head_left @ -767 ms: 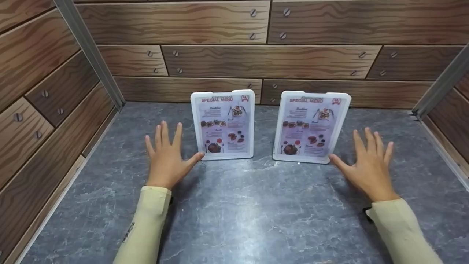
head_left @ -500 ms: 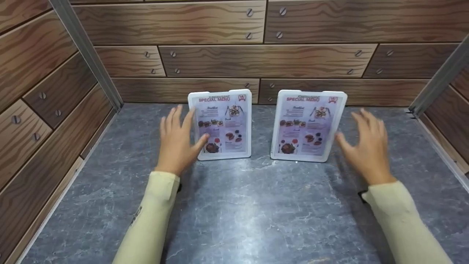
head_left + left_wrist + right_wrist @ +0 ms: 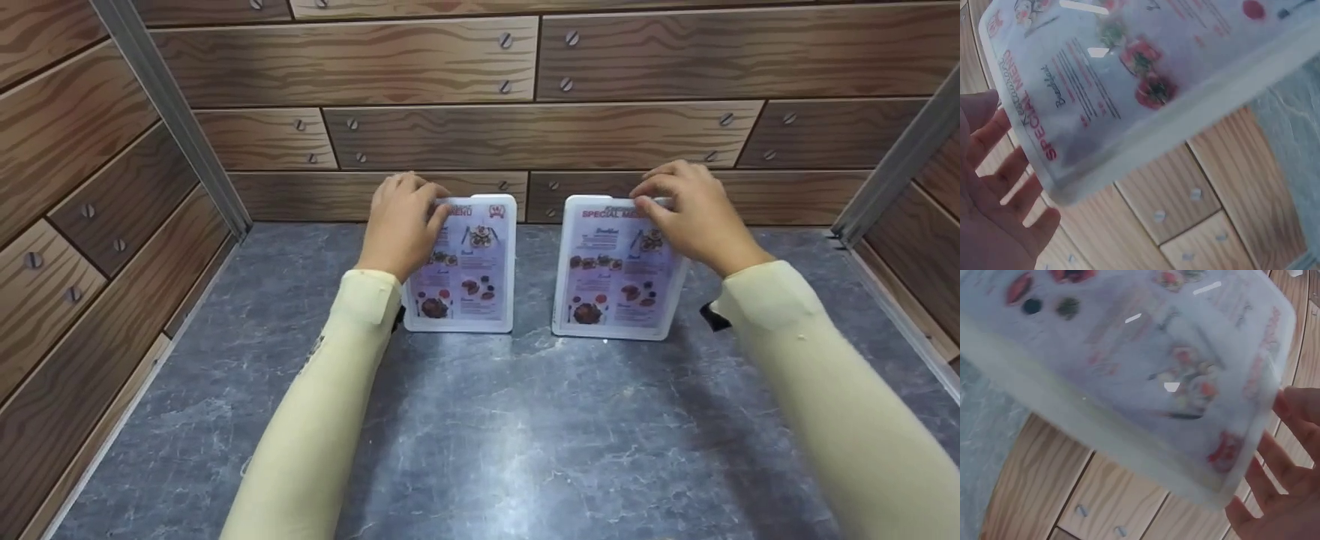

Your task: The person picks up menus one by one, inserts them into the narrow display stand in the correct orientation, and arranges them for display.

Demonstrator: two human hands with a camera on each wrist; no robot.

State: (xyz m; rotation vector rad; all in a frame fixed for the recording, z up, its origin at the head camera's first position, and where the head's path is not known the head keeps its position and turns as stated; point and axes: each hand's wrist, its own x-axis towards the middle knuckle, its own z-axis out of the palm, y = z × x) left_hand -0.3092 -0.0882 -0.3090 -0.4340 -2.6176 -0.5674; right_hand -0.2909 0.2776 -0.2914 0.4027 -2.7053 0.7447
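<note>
The left menu [image 3: 480, 289] and right menu [image 3: 611, 277] are standing side by side, well apart, on the table [image 3: 480, 435]. The left hand [image 3: 400, 225] and right hand [image 3: 701, 217] are each meeting one at its outer top corner, fingers bending and slightly spread; whether they are actually pinching, I cannot tell. The likely step is taking hold; next, both thumbs should be pressing against the fingers, evenly.

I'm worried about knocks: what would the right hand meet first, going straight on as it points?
The right hand would likely meet the right menu stand, its top edge at the fingers; depth is unclear.
</note>
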